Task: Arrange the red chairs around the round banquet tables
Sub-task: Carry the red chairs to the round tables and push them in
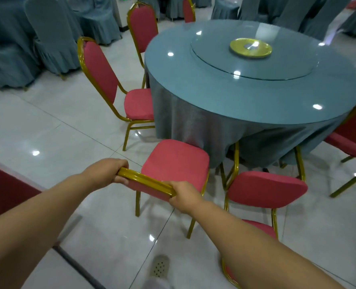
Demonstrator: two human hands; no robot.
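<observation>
A red chair with a gold frame point(174, 161) stands in front of me, its seat facing the round table point(225, 97) draped in blue-grey cloth. My left hand point(108, 171) grips the left end of its top rail and my right hand point(184, 196) grips the right end. A second red chair point(264, 189) stands just to its right, its back toward me, partly behind my right forearm. Further red chairs sit at the table's left point(102, 74), far left point(142, 24), far side point(188, 10) and right edge point(354, 134).
A glass turntable with a gold plate point(251, 47) tops the table. Chairs in grey-blue covers point(54, 32) crowd the back left and top. A dark red carpet edge point(4, 184) lies at left. A floor drain point(159, 265) sits by my feet on glossy white tiles.
</observation>
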